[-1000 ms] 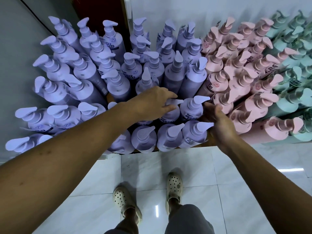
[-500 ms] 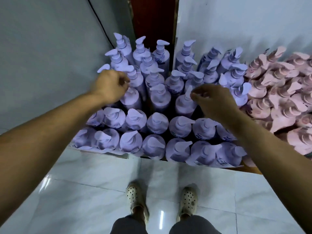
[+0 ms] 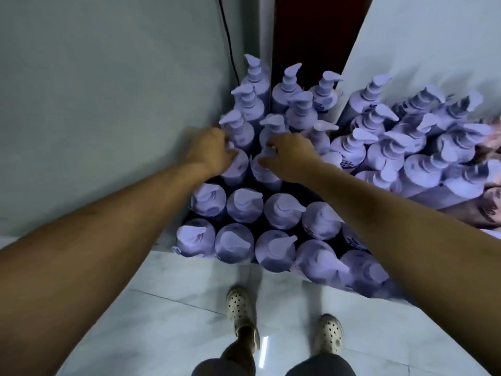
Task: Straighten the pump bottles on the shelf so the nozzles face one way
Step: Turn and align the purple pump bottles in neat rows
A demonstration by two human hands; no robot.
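Several rows of lilac pump bottles (image 3: 282, 210) stand packed on a low shelf, seen from above. Most of their nozzles point to the right. My left hand (image 3: 208, 150) is closed around the pump head of a lilac bottle (image 3: 237, 169) in the third row, close to the left wall. My right hand (image 3: 291, 154) grips the pump of the neighbouring bottle (image 3: 264, 173) just to its right. Both pump heads are hidden under my fingers. Pink bottles (image 3: 492, 137) peek in at the far right edge.
A grey wall (image 3: 108, 104) runs along the left of the shelf, with a black cable (image 3: 226, 33) hanging down it. A dark red panel (image 3: 311, 36) and a pale wall stand behind. My feet in perforated clogs (image 3: 240, 308) stand on glossy marble tiles.
The view swung left, away from the pink and green bottles. Both hands moved leftward across the lilac rows and now close on two adjacent bottles near the wall.
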